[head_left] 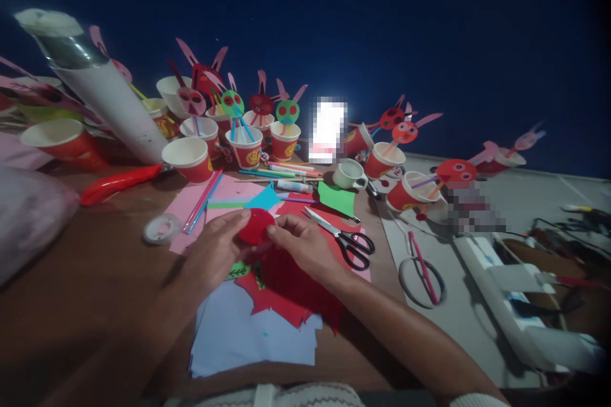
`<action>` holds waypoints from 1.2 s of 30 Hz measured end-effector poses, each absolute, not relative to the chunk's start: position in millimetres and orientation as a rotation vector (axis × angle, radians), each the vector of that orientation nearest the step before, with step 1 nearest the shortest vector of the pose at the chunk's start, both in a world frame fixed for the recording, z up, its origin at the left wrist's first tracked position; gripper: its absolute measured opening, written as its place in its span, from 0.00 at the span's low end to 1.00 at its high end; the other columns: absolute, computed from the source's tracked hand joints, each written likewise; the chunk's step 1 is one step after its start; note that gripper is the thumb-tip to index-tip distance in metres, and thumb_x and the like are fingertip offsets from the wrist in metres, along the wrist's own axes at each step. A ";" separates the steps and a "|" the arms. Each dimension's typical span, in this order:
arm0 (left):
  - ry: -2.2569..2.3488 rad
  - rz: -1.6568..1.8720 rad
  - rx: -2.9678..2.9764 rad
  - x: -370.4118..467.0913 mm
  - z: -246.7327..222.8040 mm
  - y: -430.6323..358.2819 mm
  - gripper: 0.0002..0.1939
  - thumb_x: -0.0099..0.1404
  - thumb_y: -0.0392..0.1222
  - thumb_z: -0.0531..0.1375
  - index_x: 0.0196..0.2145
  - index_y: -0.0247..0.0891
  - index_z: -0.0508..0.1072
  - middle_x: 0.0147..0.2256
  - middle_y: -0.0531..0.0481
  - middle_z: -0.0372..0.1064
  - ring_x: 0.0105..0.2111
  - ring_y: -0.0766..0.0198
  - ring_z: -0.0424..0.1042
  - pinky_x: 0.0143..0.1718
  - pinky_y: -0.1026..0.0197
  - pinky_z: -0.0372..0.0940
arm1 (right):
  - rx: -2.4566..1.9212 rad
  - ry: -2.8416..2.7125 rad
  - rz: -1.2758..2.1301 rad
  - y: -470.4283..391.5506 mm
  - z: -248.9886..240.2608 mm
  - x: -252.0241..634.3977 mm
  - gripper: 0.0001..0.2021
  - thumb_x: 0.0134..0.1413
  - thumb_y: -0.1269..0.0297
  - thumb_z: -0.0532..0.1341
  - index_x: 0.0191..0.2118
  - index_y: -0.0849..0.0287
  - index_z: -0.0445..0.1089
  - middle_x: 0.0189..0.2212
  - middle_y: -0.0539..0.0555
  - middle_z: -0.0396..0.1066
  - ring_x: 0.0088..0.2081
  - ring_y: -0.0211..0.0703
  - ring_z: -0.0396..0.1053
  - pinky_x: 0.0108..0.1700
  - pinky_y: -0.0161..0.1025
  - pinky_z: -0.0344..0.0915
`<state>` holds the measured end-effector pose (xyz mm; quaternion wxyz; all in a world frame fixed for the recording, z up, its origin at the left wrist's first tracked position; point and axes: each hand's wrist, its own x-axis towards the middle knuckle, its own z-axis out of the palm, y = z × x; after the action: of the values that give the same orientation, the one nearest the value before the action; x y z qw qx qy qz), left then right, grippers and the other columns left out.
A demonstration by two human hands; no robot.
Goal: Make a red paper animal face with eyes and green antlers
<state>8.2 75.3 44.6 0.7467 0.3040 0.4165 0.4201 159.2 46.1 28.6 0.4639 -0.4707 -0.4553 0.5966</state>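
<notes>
Between my two hands, above the coloured papers, is a red paper circle (256, 227). My left hand (220, 238) pinches its left edge, thumb on top. My right hand (298, 238) grips the right edge between thumb and fingers. Below them lie cut red paper (291, 289), a green piece with dark leaf-like marks (237, 271) and a stack of white sheets (252, 346). To the right of my right hand, scissors (341, 235) with black handles rest on red paper, blades apart. A green paper piece (337, 200) and a blue piece (262, 197) lie just beyond my hands.
Paper cups (244, 147) holding paper rabbit-like faces on straws line the back. A leaning white cylinder (109, 98) stands at left, near a red-handled tool (121, 184) and a tape roll (162, 229). A mug (350, 173), pens and a glue stick (294, 186) lie ahead.
</notes>
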 end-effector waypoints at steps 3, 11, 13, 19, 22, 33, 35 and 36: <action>0.922 1.014 0.643 5.9 44.2 80.0 0.09 0.50 0.40 0.67 0.29 0.34 0.75 0.25 0.51 0.73 0.24 0.66 0.70 0.22 0.69 0.64 | -1.190 -1.263 1.333 48.3 26.4 166.0 0.12 0.55 0.56 0.57 0.29 0.60 0.67 0.22 0.47 0.66 0.26 0.34 0.65 0.31 0.32 0.61; 1.016 1.112 0.552 1.9 49.5 85.3 0.07 0.49 0.38 0.66 0.27 0.34 0.73 0.27 0.52 0.72 0.24 0.65 0.69 0.19 0.66 0.65 | -1.278 -2.211 0.741 43.7 23.8 172.0 0.09 0.57 0.71 0.55 0.38 0.57 0.72 0.34 0.52 0.72 0.35 0.39 0.67 0.37 0.34 0.58; 1.022 1.103 0.540 2.4 50.5 84.9 0.07 0.50 0.38 0.65 0.28 0.34 0.73 0.27 0.51 0.72 0.25 0.65 0.69 0.19 0.66 0.66 | -1.200 -2.369 0.606 42.3 19.6 169.3 0.10 0.57 0.73 0.55 0.39 0.56 0.72 0.31 0.53 0.71 0.35 0.40 0.65 0.36 0.35 0.56; 1.054 1.096 0.501 5.3 55.7 85.1 0.02 0.53 0.36 0.62 0.25 0.34 0.72 0.26 0.50 0.71 0.22 0.66 0.69 0.17 0.66 0.65 | -1.116 -2.468 0.392 44.6 7.5 166.1 0.10 0.58 0.68 0.55 0.41 0.54 0.73 0.30 0.53 0.68 0.34 0.41 0.62 0.36 0.37 0.54; 1.043 1.079 0.507 5.9 56.9 85.0 0.02 0.53 0.35 0.61 0.25 0.34 0.72 0.26 0.49 0.71 0.22 0.65 0.69 0.17 0.66 0.64 | -1.120 -2.487 0.409 45.4 8.5 165.5 0.10 0.60 0.66 0.54 0.40 0.55 0.73 0.30 0.53 0.68 0.33 0.41 0.62 0.36 0.37 0.54; 0.967 1.064 0.553 4.7 52.8 84.3 0.03 0.55 0.34 0.60 0.25 0.33 0.72 0.25 0.50 0.71 0.22 0.65 0.69 0.16 0.67 0.64 | -1.159 -2.537 0.342 43.8 6.6 159.8 0.06 0.56 0.67 0.57 0.35 0.59 0.71 0.29 0.53 0.68 0.32 0.40 0.61 0.34 0.37 0.54; 0.966 1.060 0.552 5.1 52.8 84.2 0.03 0.55 0.33 0.60 0.25 0.33 0.73 0.25 0.49 0.72 0.22 0.65 0.69 0.16 0.67 0.64 | -1.176 -2.542 0.325 43.9 5.8 159.7 0.07 0.57 0.67 0.56 0.32 0.60 0.70 0.28 0.53 0.67 0.32 0.40 0.61 0.33 0.37 0.53; 0.964 1.064 0.551 5.4 52.7 84.2 0.03 0.55 0.33 0.60 0.25 0.34 0.73 0.25 0.49 0.72 0.22 0.65 0.69 0.17 0.66 0.64 | -1.190 -2.547 0.307 43.7 5.3 159.7 0.08 0.57 0.66 0.55 0.31 0.60 0.69 0.28 0.53 0.67 0.31 0.40 0.60 0.33 0.37 0.52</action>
<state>5.4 84.2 52.7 0.7187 0.2491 0.4358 0.4811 159.7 43.7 5.3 0.1561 -0.4157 -0.8896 0.1072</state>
